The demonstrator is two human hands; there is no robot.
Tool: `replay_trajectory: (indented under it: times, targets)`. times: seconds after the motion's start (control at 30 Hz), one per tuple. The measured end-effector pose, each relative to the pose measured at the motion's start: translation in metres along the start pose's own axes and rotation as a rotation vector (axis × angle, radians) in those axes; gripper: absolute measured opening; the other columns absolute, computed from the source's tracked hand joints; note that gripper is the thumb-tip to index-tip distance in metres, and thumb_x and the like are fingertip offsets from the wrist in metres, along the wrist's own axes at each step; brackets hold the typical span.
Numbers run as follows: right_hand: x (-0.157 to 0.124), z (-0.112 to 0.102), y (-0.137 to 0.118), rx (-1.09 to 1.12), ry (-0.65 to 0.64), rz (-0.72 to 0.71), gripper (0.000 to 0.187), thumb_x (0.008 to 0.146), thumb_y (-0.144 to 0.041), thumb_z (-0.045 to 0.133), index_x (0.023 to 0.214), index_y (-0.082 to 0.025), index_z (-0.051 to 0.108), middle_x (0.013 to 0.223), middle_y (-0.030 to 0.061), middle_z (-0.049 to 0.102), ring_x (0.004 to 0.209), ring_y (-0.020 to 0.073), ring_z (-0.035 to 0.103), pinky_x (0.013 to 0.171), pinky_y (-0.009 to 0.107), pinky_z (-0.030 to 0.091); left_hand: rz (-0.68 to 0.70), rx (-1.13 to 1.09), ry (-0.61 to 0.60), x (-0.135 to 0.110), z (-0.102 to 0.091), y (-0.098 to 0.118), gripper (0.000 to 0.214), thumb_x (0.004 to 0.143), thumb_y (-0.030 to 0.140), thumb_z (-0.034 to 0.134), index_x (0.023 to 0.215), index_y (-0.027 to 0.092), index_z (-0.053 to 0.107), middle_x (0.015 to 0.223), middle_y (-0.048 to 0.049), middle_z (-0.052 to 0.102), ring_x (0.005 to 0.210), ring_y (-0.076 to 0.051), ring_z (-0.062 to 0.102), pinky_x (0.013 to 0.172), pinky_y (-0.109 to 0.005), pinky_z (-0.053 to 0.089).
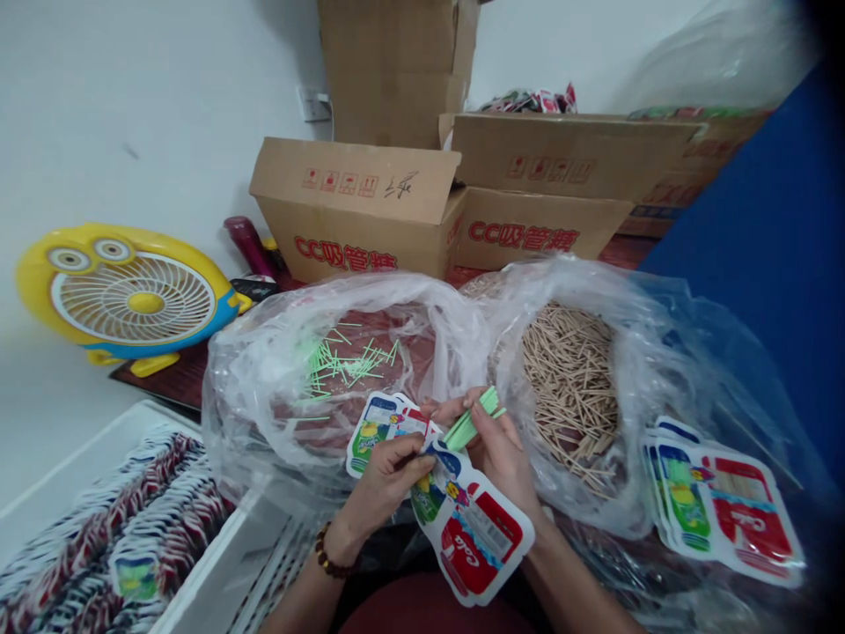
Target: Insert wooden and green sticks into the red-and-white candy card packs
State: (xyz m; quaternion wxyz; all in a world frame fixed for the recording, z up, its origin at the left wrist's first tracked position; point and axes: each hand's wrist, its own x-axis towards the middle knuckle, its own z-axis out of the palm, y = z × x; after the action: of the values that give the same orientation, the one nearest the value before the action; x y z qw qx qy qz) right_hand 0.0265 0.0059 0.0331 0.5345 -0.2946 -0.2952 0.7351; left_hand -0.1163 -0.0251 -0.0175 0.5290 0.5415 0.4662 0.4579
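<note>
My left hand [389,475], with a beaded bracelet at the wrist, pinches the upper edge of a bottle-shaped plastic pouch [485,533] printed with soda designs. In my right hand [498,445] is a small bundle of thin green sticks [472,421], its lower end at the pouch's top edge. Whether the ends are inside the pouch I cannot tell. Just behind my left hand lie more printed pouches [373,431]. Loose green sticks [353,361] are scattered in an open clear plastic bag [257,352] beyond them.
Right of my hands, another clear bag [488,343] holds brown sticks [571,387]. Stacked pouches [726,511] lie at far right. A white crate [217,572] at lower left contains filled pouches. Behind stand cardboard boxes [356,211] and a yellow fan [145,304].
</note>
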Motion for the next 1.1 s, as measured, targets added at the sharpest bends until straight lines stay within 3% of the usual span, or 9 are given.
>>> replay_trajectory:
  times: [0.13,0.33,0.53,0.7,0.77,0.93,1.1]
  targets:
    - [0.0,-0.002,0.001,-0.087,-0.014,0.079,0.017,0.083,-0.039,0.061,0.092,-0.026,0.056,0.094,0.0036,0.07,0.098,0.0227,0.065,0.08,0.034,0.053,-0.029,-0.038,0.009,0.001,0.001,0.0,0.032,0.083,0.042,0.06,0.07,0.013,0.06,0.066,0.0012,0.048,0.063,-0.011,0.04,0.06,-0.022,0.034]
    - [0.004,-0.007,-0.007,-0.164,-0.274,0.232,0.012,0.081,-0.03,0.063,0.091,-0.024,0.06,0.116,0.0045,0.065,0.097,0.0199,0.065,0.081,0.032,0.052,-0.115,-0.242,0.024,0.003,0.001,-0.005,0.028,0.078,0.041,0.067,0.082,0.013,0.065,0.075,-0.0017,0.06,0.067,-0.013,0.05,0.065,-0.024,0.042]
    - [0.013,-0.007,-0.021,-0.238,-0.229,0.129,0.023,0.087,-0.037,0.055,0.108,-0.027,0.061,0.123,0.0044,0.063,0.109,0.0192,0.06,0.088,0.032,0.049,-0.133,-0.301,0.074,0.01,0.004,-0.004,0.028,0.077,0.042,0.068,0.078,0.014,0.065,0.071,0.0002,0.06,0.062,-0.01,0.05,0.061,-0.022,0.041]
    - [0.024,-0.019,-0.034,-0.787,-0.413,0.127,0.033,0.091,-0.038,0.05,0.118,-0.024,0.063,0.109,0.0043,0.069,0.087,0.0167,0.065,0.074,0.027,0.051,-0.117,-0.345,0.06,0.014,0.003,-0.002,0.025,0.077,0.039,0.069,0.077,0.014,0.065,0.071,0.0011,0.061,0.061,-0.009,0.05,0.06,-0.021,0.042]
    - [0.026,-0.022,-0.044,-0.941,-0.492,0.069,0.033,0.091,-0.037,0.049,0.12,-0.026,0.062,0.113,0.0031,0.067,0.094,0.0176,0.064,0.079,0.029,0.05,-0.12,-0.351,0.045,0.015,0.003,-0.001,0.025,0.077,0.039,0.069,0.079,0.014,0.065,0.071,0.0009,0.062,0.061,-0.01,0.051,0.061,-0.021,0.042]
    - [0.019,-0.026,-0.064,-1.142,-0.503,-0.105,0.035,0.092,-0.031,0.049,0.125,-0.03,0.058,0.121,0.0022,0.064,0.108,0.022,0.06,0.093,0.037,0.047,-0.117,-0.339,0.082,0.017,0.004,0.001,0.029,0.077,0.042,0.068,0.082,0.014,0.067,0.074,-0.0007,0.063,0.064,-0.011,0.053,0.062,-0.022,0.044]
    - [0.011,-0.03,-0.062,-1.243,-0.59,-0.163,0.051,0.087,-0.029,0.057,0.137,-0.031,0.046,0.141,0.0021,0.047,0.129,0.0243,0.045,0.11,0.045,0.032,-0.101,-0.338,0.07,0.02,0.008,0.005,0.031,0.077,0.045,0.067,0.077,0.014,0.065,0.068,0.0021,0.057,0.059,-0.009,0.048,0.058,-0.02,0.041]
